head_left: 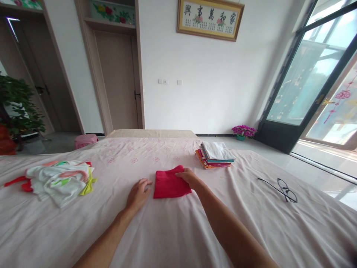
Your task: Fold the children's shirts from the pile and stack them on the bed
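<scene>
A red folded cloth [170,185], perhaps a garment, lies in front of me on the pale pink sheet [156,230]. My right hand [189,177] grips its upper right edge between thumb and fingers, and that corner is a little raised. Just off the cloth's left side, my left hand [141,191] rests near the sheet with fingers loosely bent and apart, holding nothing. To the right and farther off stands a stack of folded clothes [216,154] with a white one on top. At the left is a loose heap of clothes [60,178], white with red, green and yellow pieces.
Eyeglasses [286,191] lie on the sheet at the right. Beyond the covered surface are a pink stool [86,140], a pot of purple flowers [243,132] and a leafy plant [19,104]. A glass door [304,78] stands at the right.
</scene>
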Available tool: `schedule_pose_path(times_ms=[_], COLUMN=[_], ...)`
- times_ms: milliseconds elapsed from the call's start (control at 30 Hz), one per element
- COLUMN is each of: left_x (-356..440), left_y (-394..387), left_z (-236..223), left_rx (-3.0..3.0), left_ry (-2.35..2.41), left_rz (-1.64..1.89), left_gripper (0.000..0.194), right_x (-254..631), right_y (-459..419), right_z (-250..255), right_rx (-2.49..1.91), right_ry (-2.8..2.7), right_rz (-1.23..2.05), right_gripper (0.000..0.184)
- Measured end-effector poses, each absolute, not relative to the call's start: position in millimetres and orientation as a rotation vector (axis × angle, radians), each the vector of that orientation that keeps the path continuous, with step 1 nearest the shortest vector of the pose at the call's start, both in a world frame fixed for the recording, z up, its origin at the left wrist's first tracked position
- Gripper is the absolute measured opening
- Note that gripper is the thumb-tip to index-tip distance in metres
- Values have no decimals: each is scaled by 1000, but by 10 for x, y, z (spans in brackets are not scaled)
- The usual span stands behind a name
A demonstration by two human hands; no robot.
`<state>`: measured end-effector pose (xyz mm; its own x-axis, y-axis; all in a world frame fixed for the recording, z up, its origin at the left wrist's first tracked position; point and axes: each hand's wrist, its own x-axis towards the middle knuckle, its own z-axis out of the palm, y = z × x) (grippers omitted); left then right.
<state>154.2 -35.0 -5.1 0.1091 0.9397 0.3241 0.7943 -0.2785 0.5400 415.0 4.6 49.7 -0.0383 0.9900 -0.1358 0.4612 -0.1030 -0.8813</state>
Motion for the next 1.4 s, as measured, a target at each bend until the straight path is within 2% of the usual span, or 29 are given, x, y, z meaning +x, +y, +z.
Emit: schedule_pose_path(times_ms=[133, 267, 400, 500, 633, 767, 1000, 1267, 1400], left_x=[1541, 1530, 1522, 1529, 1545, 1549, 1552, 1539, 1541], left_y=[-339, -330, -321, -316, -303, -280, -250, -222, -216], left_z=[-64, -94, -125, -139, -154, -174, -207, -245, -252], left_rx=[2164, 2160, 2209, 2230, 2216, 2196, 2160, 2170, 2183], left_ry=[1720, 1714, 1703, 1715, 1739, 1729, 1701, 1720, 1723], left_rz=[904, 900, 883, 891, 873, 861, 907, 923, 918], left_gripper=[37, 36, 40, 41, 41, 41, 41, 40, 40], right_x=[4204, 4504, 4965, 5316, 5772, 6184, 6556, 6747, 6778], right_y=[10, 107, 282, 440, 699, 927, 1028, 1147, 1160], right_z=[597, 934, 1475, 1876, 2206, 2149, 1718, 1646, 1600], right_rx=[-1486, -1352, -1362, -1445, -1317, -1359, -1555, -1635, -1702], right_ry=[-1443, -1404, -1480, -1478, -1396, -1235, -1157, -1207, -1278], right_rz=[1178, 1140, 1009, 820, 709, 571, 487, 360, 286], right_gripper=[21, 20, 17, 20, 26, 27, 14, 17, 25])
